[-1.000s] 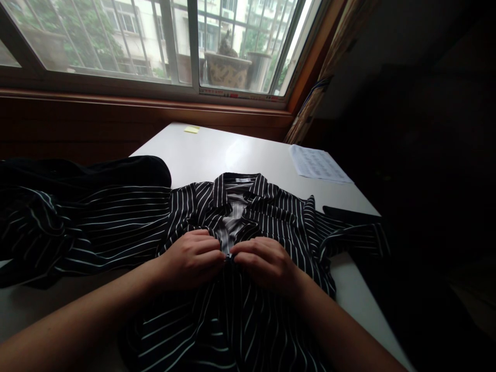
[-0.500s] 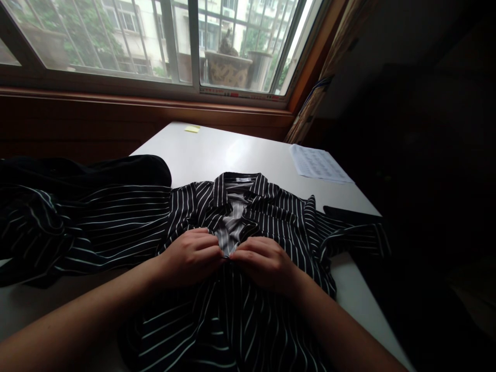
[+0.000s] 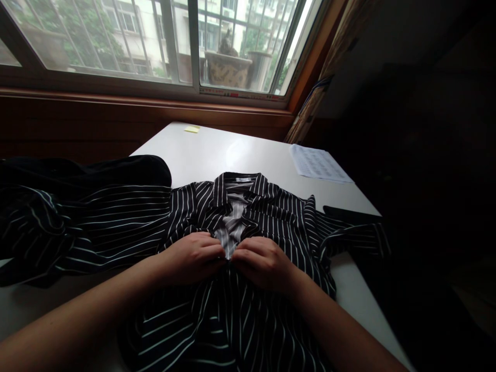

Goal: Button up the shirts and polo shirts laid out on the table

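Note:
A black shirt with white stripes [image 3: 287, 222] lies front up on the white table, its collar pointing away from me and its sleeves spread to both sides. The neck is open and shows the paler inside of the cloth. My left hand [image 3: 196, 258] pinches the left front edge at chest height. Close beside it, my right hand [image 3: 263, 261] is closed on the right front edge. The fingertips of both hands almost meet at the middle of the shirt front. Any button between them is hidden by the fingers.
Printed paper sheets [image 3: 320, 163] lie at the table's [image 3: 267, 155] right edge, and a yellow sticky note [image 3: 192, 129] is near its far edge. Dark cloth [image 3: 135, 168] lies behind the left sleeve. A barred window and a curtain [image 3: 310, 111] stand beyond.
My left hand has shifted slightly down and toward the right hand at the shirt front. The right hand stays almost where it was, and the rest of the shirt lies unchanged.

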Available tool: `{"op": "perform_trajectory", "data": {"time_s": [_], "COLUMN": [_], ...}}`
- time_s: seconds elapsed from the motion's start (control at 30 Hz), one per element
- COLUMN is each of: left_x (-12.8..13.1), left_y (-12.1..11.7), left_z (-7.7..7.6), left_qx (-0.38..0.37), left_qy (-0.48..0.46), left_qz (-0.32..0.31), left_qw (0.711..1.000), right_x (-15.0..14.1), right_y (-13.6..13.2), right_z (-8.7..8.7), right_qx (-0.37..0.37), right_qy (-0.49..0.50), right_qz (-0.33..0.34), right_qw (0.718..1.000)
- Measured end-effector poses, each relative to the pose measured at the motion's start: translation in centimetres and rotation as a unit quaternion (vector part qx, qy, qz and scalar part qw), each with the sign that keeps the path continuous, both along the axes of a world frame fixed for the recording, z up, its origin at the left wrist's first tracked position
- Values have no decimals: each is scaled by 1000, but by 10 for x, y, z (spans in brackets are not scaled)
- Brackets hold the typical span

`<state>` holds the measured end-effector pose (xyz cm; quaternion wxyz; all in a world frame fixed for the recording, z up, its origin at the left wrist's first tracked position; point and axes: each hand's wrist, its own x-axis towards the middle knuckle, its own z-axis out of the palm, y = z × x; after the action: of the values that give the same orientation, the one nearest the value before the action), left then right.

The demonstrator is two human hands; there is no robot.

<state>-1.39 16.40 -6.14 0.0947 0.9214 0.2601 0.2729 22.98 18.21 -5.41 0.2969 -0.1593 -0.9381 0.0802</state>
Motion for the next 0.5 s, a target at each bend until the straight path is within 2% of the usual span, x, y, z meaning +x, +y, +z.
{"op": "perform_trajectory", "data": {"time_s": [0.17,0.5], "left_x": [-2,3], "left_y": [-1,-3], "left_z": [-4,4], "left_qx": [-11,82], "left_qy": [11,6], "left_qz": [-7,-19], "left_qw": [1000,996], "right_x": [0,-2], "right_y": [-1,-3], "right_z": [0,4], "right_qx": [4,4], "right_qy": [14,54], "right_qz": [-2,-2], "right_qw": [1000,999]}}
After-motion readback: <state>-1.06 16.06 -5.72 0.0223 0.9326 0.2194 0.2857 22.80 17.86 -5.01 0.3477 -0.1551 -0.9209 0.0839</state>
